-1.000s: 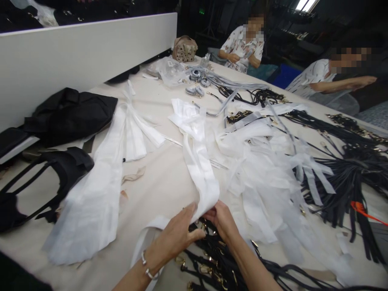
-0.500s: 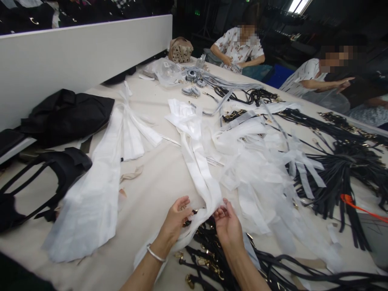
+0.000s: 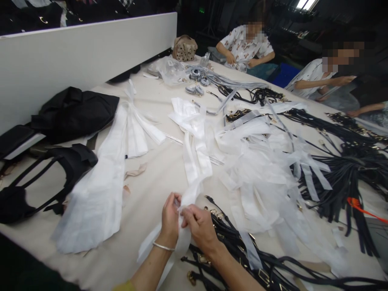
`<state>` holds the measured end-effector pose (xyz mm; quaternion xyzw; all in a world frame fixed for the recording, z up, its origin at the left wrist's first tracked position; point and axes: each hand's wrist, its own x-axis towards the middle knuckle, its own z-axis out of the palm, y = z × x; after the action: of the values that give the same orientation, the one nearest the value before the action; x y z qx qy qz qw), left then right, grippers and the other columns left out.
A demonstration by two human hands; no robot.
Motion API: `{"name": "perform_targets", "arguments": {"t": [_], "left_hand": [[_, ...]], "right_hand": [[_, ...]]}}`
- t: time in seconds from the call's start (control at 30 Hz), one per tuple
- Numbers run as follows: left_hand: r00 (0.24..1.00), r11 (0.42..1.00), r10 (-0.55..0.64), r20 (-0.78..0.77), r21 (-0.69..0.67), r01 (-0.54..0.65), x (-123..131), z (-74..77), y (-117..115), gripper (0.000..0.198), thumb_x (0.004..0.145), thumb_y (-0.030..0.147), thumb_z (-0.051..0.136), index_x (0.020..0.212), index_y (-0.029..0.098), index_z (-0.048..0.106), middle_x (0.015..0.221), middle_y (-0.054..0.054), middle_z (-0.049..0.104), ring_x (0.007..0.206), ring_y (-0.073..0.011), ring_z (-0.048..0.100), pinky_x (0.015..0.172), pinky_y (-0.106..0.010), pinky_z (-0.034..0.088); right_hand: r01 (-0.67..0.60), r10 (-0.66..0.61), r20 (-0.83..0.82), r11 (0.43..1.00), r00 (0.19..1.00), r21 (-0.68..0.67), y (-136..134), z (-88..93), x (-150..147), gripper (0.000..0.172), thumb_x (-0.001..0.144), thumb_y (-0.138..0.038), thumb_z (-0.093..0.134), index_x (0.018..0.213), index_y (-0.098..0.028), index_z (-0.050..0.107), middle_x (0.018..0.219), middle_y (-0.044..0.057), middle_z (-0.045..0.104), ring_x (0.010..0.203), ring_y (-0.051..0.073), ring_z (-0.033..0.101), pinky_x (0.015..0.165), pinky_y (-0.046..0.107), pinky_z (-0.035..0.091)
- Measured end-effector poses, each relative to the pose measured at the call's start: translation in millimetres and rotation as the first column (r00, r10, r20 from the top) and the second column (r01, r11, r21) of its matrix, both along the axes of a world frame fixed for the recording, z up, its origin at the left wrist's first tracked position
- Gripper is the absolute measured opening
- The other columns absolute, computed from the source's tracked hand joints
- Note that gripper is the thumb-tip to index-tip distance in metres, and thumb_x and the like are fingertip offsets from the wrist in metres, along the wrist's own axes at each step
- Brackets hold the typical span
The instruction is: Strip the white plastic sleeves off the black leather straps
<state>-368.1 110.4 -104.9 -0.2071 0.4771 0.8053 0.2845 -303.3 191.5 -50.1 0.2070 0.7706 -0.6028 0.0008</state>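
Near the near edge of the tabletop, both hands grasp a white plastic strip: the left hand is curled on its left side, fingertips partly hidden, while the right hand pinches it between thumb and fingers just beside. Below the hands a tail hangs between the wrists; above them the strip runs toward the middle of the tabletop, meeting white strips laid there; whether they are all one piece I cannot tell. The film looks very light, thin and limp, probably slick and quick to crease or slide apart, so a gathered waist, as between the hands, should hold better than one loose edge. Black straps with gold hardware lie under the right forearm, and a loose heap of translucent strips spreads toward the tabletop's right edge. On the left side lies a fan of white plastic sleeves.
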Motion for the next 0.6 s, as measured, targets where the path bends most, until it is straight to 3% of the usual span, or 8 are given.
{"name": "perform_targets", "arguments": {"t": [0.1, 0.17, 0.2, 0.27, 0.33, 0.4, 0.5, 0.6], "left_hand": [[0.985, 0.999, 0.036, -0.166, -0.018, -0.04, 13.8, 12.8, -8.9, 0.03, 0.089, 0.045, 0.054, 0.093, 0.018, 0.065, 0.095, -0.005, 0.068, 0.094, -0.0202, 0.062, 0.09, -0.031, 0.049], [0.911, 0.986, -0.16, -0.38, -0.111, 0.127, 18.2, 24.4, -17.6, 0.035, 0.092, 0.042, 0.051, 0.112, 0.017, 0.066, 0.122, -0.012, 0.063, 0.121, -0.0272, 0.052, 0.107, -0.04, 0.039], [0.817, 0.951, -0.306, -0.488, -0.197, 0.238, 17.5, 29.9, -21.7, 0.036, 0.093, 0.039, 0.05, 0.118, 0.018, 0.065, 0.131, -0.012, 0.059, 0.129, -0.0289, 0.046, 0.113, -0.043, 0.032], [0.551, 0.836, -0.549, -0.628, -0.399, 0.377, 9.7, 39.3, -27.4, 0.035, 0.094, 0.032, 0.047, 0.124, 0.024, 0.064, 0.142, -0.01, 0.052, 0.137, -0.0297, 0.036, 0.117, -0.047, 0.021], [0.31, 0.718, -0.69, -0.654, -0.569, 0.4, -4.1, 46.4, -28.7, 0.036, 0.095, 0.026, 0.044, 0.124, 0.029, 0.064, 0.145, -0.007, 0.05, 0.14, -0.0307, 0.032, 0.117, -0.052, 0.017], [0.144, 0.618, -0.776, -0.614, -0.696, 0.365, -19.3, 52.4, -25.4, 0.037, 0.093, 0.022, 0.045, 0.122, 0.031, 0.065, 0.148, -0.006, 0.046, 0.141, -0.033, 0.027, 0.116, -0.058, 0.012], [0.001, 0.529, -0.826, -0.564, -0.774, 0.348, -38.0, 61.9, -13.8, 0.03, 0.088, 0.023, 0.054, 0.114, 0.029, 0.069, 0.148, -0.007, 0.045, 0.142, -0.0367, 0.025, 0.115, -0.061, 0.005], [-0.042, 0.52, -0.813, -0.581, -0.756, 0.398, -52.2, 72.4, -2.9, 0.018, 0.084, 0.031, 0.064, 0.097, 0.026, 0.074, 0.123, -0.011, 0.064, 0.131, -0.0366, 0.041, 0.116, -0.056, 0.008]], "right_hand": [[0.282, -0.241, 0.266, 0.951, 0.933, -0.13, 4.6, -12.6, -18.2, 0.044, 0.091, -0.054, 0.044, 0.069, -0.02, 0.061, 0.044, -0.002, 0.053, 0.041, 0.015, 0.047, 0.048, 0.027, 0.038], [0.278, -0.236, 0.292, 0.954, 0.927, -0.111, 12.4, -20.4, -26.1, 0.046, 0.09, -0.054, 0.043, 0.064, -0.02, 0.058, 0.041, -0.002, 0.048, 0.039, 0.014, 0.041, 0.044, 0.027, 0.033], [0.229, -0.203, 0.261, 0.97, 0.944, -0.076, 16.3, -24.1, -28.3, 0.044, 0.089, -0.052, 0.045, 0.061, -0.02, 0.057, 0.043, -0.001, 0.049, 0.041, 0.014, 0.042, 0.046, 0.028, 0.033], [0.12, -0.114, 0.181, 0.993, 0.977, -0.02, 22.3, -30.5, -30.0, 0.037, 0.085, -0.045, 0.053, 0.058, -0.02, 0.057, 0.052, 0.002, 0.056, 0.051, 0.016, 0.047, 0.052, 0.03, 0.037], [0.011, -0.004, 0.13, 0.999, 0.992, -0.048, 25.4, -33.8, -29.1, 0.024, 0.08, -0.038, 0.06, 0.063, -0.02, 0.061, 0.066, 0.004, 0.064, 0.062, 0.019, 0.053, 0.062, 0.032, 0.042], [-0.1, 0.112, 0.089, 0.987, 0.99, -0.126, 26.1, -32.1, -27.0, 0.012, 0.074, -0.032, 0.066, 0.069, -0.021, 0.066, 0.077, 0.006, 0.069, 0.074, 0.023, 0.057, 0.078, 0.035, 0.046], [-0.211, 0.223, 0.036, 0.954, 0.974, -0.212, 25.8, -21.7, -22.6, 0.007, 0.072, -0.026, 0.069, 0.077, -0.022, 0.069, 0.092, 0.005, 0.07, 0.091, 0.024, 0.058, 0.098, 0.037, 0.041], [-0.106, 0.132, 0.058, 0.939, 0.99, -0.329, 26.6, -11.6, -18.0, 0.012, 0.072, -0.027, 0.072, 0.082, -0.021, 0.067, 0.09, 0.003, 0.067, 0.09, 0.021, 0.056, 0.095, 0.035, 0.042]]}}
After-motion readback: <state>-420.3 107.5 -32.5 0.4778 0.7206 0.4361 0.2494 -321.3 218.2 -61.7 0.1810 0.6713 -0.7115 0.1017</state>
